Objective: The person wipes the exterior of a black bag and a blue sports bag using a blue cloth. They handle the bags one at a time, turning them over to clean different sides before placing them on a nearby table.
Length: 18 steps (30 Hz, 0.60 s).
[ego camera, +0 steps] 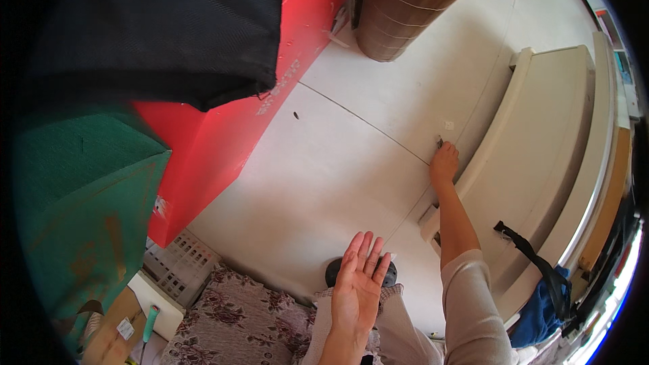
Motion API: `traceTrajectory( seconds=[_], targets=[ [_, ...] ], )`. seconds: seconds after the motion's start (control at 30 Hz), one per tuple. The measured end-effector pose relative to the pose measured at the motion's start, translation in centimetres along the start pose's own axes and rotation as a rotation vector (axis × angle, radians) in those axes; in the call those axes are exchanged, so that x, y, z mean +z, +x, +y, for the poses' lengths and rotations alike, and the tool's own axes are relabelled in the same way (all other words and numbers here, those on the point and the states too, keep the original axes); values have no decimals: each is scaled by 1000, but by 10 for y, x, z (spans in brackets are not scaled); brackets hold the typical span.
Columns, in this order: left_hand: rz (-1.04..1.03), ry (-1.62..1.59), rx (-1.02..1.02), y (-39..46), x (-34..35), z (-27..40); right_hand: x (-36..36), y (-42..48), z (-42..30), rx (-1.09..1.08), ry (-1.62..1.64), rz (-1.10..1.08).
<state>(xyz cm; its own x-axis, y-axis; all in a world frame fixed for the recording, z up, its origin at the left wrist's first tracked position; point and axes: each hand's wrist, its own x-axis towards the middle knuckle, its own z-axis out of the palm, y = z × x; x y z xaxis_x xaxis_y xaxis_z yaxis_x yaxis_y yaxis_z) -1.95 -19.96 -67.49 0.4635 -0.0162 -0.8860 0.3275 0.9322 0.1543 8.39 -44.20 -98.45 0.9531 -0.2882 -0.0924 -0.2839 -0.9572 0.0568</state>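
Observation:
My left hand is held palm up above my knees, its fingers stretched out and nothing in it. Further out, my right hand reaches down by the white floor. Its fingertips are closed on a small dark object, too small to identify. Just beyond that object is a small pale square piece on the floor. A long cream-coloured cabinet-like piece runs along the right side of my right arm. Below my left hand are my dark shoes, partly hidden.
Left stand a red box, a black fabric cover and a green box. A brown cylinder rises at the top. Flowered fabric, a plastic basket and a green-handled screwdriver lie lower left; a black strap lies right.

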Motion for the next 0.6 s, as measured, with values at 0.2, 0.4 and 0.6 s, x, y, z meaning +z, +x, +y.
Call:
traceTrajectory(
  seconds=[0.2, 0.4, 0.6],
  targets=[
    [34, 45, 121, 7, 3, 23, 0, -16, -73, 103, 1027, -148],
    [70, -37, 144, 6, -8, 43, -80, -30, -182, 273, 2019, -1076],
    [50, -69, 148, 0, -12, 58, -62, -5, -272, 6, 1627, -888]
  ],
)
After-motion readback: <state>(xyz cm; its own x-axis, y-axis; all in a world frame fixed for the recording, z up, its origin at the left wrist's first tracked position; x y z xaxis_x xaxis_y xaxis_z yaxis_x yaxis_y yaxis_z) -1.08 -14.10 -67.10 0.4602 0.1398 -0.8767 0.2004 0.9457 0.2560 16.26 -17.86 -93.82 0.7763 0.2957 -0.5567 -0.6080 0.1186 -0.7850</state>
